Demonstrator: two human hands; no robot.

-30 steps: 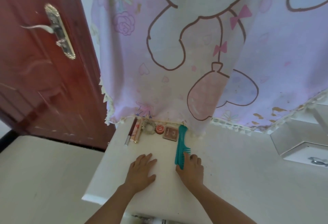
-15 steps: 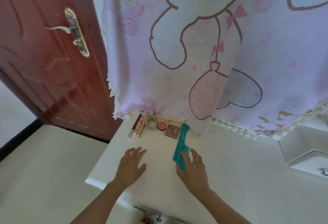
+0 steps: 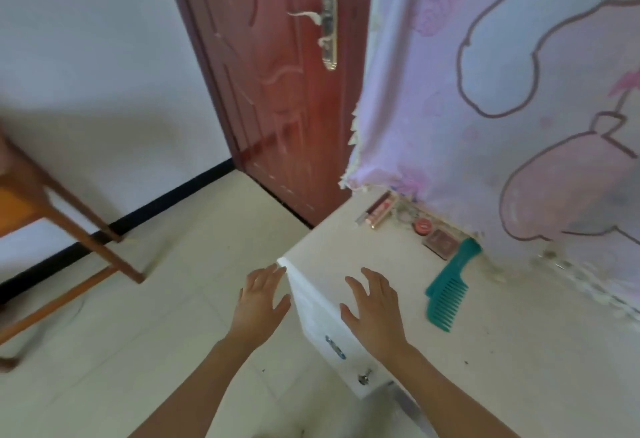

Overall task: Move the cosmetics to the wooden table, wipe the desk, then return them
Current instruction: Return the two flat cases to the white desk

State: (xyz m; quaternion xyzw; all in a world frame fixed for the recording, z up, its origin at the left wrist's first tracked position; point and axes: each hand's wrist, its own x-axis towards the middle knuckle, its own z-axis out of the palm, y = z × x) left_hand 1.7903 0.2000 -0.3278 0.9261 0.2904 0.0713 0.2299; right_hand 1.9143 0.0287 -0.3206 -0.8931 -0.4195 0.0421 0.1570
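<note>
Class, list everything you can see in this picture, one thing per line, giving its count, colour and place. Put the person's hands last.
Desk: one, white, lower right, drawers on its front.
Comb: one, teal, on the desk near the cloth.
Compact: one, brown and square, by the comb's handle end.
Round tin: one, red, left of the compact.
Tubes: at least two, pink and gold, at the desk's far left end.
Cloth: one, pink with cartoon outlines, hanging over the desk's back.
Door: one, red-brown, behind the desk.
Wooden table: one, brown, far left.
Left hand: open, just off the desk's corner.
Right hand: open, at the desk's front edge.
</note>
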